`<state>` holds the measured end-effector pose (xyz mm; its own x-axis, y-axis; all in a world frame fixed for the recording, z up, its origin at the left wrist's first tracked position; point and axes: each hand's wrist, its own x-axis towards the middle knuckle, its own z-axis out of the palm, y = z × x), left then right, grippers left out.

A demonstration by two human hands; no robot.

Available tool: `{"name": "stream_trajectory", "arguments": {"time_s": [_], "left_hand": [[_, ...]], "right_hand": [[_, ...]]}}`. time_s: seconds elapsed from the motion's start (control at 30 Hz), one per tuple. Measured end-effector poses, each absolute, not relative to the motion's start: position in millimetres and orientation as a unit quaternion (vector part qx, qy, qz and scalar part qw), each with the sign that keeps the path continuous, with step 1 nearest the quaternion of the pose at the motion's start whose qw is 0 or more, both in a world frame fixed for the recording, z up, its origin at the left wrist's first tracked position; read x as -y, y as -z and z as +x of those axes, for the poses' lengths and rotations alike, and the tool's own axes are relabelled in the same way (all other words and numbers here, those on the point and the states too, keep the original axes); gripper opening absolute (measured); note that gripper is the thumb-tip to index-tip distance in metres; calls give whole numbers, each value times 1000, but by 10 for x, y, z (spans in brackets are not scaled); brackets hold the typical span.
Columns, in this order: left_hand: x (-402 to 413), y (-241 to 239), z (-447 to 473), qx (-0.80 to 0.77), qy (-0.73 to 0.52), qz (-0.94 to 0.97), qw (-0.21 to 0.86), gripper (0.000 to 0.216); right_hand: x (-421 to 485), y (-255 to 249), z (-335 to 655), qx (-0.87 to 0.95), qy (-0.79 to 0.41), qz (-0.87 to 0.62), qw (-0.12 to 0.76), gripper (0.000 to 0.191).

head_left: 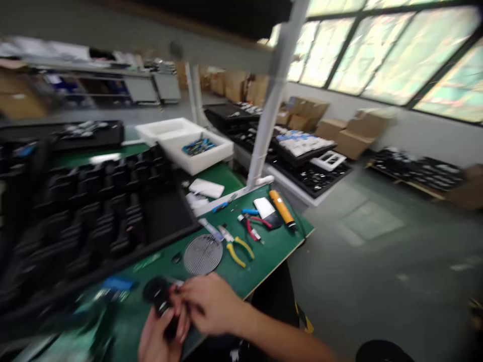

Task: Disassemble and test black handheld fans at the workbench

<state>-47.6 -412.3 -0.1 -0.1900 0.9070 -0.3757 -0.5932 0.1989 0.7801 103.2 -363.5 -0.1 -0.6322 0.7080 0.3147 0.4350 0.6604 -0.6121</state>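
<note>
My left hand [160,334] is wrapped round a dark device [161,297] with a round black head, above the front edge of the green bench. My right hand [213,304] pinches at the side of that device, its fingertips close to those of the left. Something small and reddish shows at the pinch, too blurred to name. Just beyond the hands lies a round ridged grey disc [203,254]. To its right are yellow-handled pliers [236,245] and red-handled cutters [249,227], both lying on the bench.
An orange electric screwdriver [282,208] lies by the bench's right corner. A black tray [166,211] of black parts fills the left. Behind stands a white foam box [188,158] with blue-black pieces. A white post [269,100] rises at the bench's back edge.
</note>
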Motion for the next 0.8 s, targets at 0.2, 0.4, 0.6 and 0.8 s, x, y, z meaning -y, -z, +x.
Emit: {"name": "stream_trajectory", "arguments": {"time_s": [0.2,0.4,0.6,0.8], "left_hand": [[4145,-32,-406,-385,-657,193,619,29],[4180,-8,-404,-379,-663,188,617,31],[4169,0,-414,-364,-663,190,626,29],[4169,13,-424,-362,-663,187,628,31]], "right_hand": [[3673,48,1048,833,-314,-344,299,39],[3688,109,1067,841,-302,-335,298,36],[3680,110,1071,843,-298,-337,297,34],[3687,104,1061,841,-301,-344,289,32]]}}
